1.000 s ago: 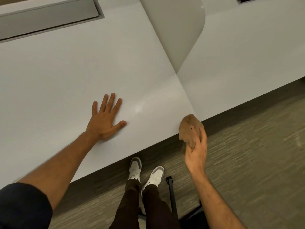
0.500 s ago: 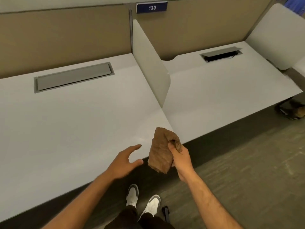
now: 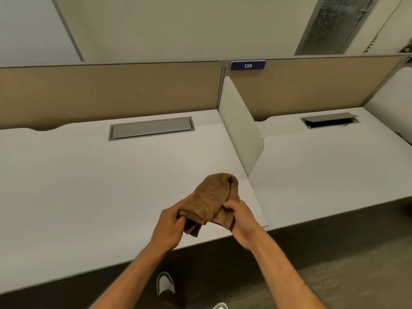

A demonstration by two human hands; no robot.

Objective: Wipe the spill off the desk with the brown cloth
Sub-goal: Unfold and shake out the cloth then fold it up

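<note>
You've got the brown cloth (image 3: 211, 198) bunched soft and light above the desk (image 3: 89, 186) front edge, left hand (image 3: 170, 226) and right hand (image 3: 240, 219) both clamped on its ends, spill seemingly invisible here

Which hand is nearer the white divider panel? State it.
Right. The right hand grips the cloth just below the divider panel; the left hand is further left.
</note>
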